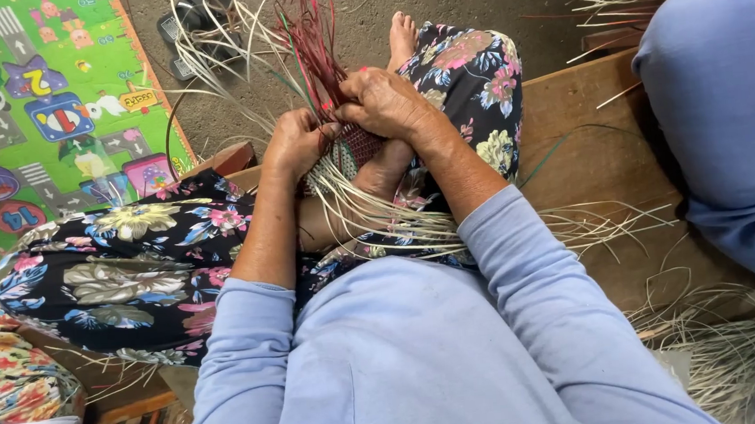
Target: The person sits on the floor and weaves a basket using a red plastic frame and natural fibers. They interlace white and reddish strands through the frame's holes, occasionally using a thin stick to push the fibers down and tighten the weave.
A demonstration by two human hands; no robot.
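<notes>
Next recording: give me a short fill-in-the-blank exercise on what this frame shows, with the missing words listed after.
1. Both hands, left hand and right hand, grip a small woven piece of pale and ____ straw strips.
2. The colourful foam play mat lies on the person's ____ side.
3. The dark sandals lie on the grey ____.
4. The person sits on a ____ bench.

Missing words: red; left; floor; wooden

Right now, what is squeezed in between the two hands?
In the head view, a small woven piece with red and pale straw strips sits between the left hand and right hand.
</notes>
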